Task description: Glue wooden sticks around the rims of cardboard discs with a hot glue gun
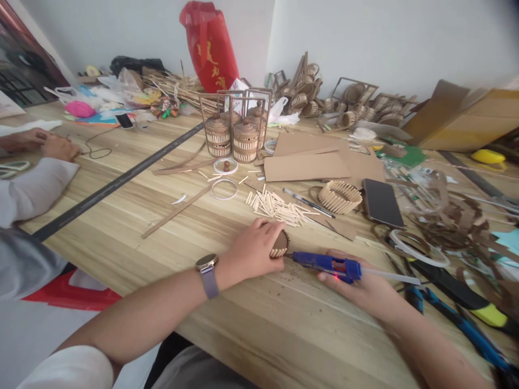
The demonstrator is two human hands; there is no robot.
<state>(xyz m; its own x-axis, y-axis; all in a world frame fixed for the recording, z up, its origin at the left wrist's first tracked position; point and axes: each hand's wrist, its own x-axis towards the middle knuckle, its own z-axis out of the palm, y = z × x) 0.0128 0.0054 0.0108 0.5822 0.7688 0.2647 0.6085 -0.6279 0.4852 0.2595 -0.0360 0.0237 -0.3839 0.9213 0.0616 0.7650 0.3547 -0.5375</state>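
Observation:
My left hand (256, 247) is closed round a small round cardboard piece (280, 246) with short wooden sticks along its edge; part of it is hidden by my fingers. In my right hand (357, 286) lies a blue hot glue gun (324, 265), a clear glue stick poking from its back and a red light glowing on its side. Its nozzle is close to the piece's rim; whether they touch I cannot tell. Just beyond my left hand is a heap of short wooden sticks (275, 206). A ring of upright sticks (339, 196) sits farther back.
Several small lidded baskets in frames (245, 140) stand mid-table near cardboard sheets (306, 166). A phone (382, 202) lies right, near pliers (462, 319) and paper strips (450, 216). At left rest another person's hands (54, 145). A red bag (213, 48) and cardboard box (466, 119) stand behind.

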